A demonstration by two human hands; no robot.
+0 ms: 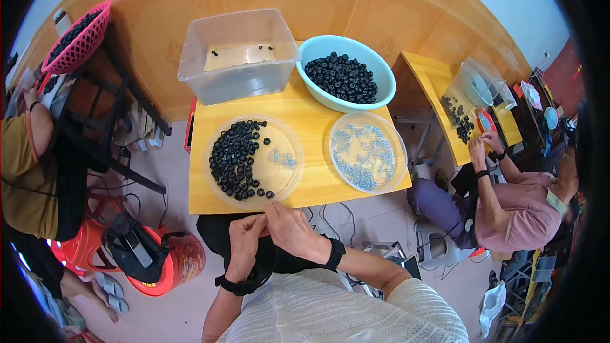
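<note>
My left hand (243, 241) and my right hand (291, 228) meet just below the front edge of a small wooden table (311, 121), fingertips pinched together on something too small to make out. Right above them sits a clear round plate (287, 181) holding several black rubber rings (235, 159) and a few small metal screws (281, 157). To its right a second clear plate (367, 151) is full of small silvery screws. A light blue bowl (381, 82) of black rings stands at the back right, next to a clear plastic bin (238, 57), nearly bare inside.
A person in a pink shirt (515, 213) works at another wooden table (445, 95) on the right. Another person (25, 178) sits at the left by a dark stand with a pink basket (79, 38). Red stools and a black bag (136, 251) lie lower left.
</note>
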